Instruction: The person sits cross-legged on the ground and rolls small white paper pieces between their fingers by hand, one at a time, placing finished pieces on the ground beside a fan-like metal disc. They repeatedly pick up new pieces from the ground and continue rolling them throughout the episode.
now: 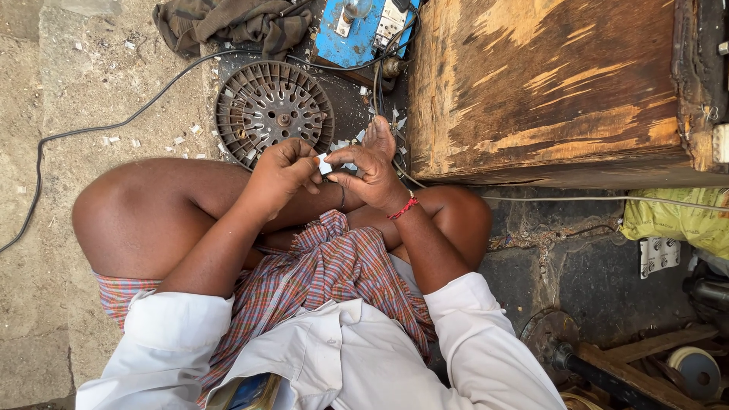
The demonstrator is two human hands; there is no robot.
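I sit cross-legged on the ground, and both hands meet above my knees. My left hand [282,173] and my right hand [370,168] pinch a small white piece [324,163] between their fingertips. A red thread band is on my right wrist. Just beyond the hands lies a round slotted metal disc [273,112] on the ground. Small white scraps [395,121] are scattered around it.
A worn wooden box [562,83] stands at the right. A blue device [357,30] with wires and a crumpled cloth [228,23] lie at the top. A black cable [99,129] runs across the left ground. A yellow bag [676,220] and metal parts [630,364] sit at right.
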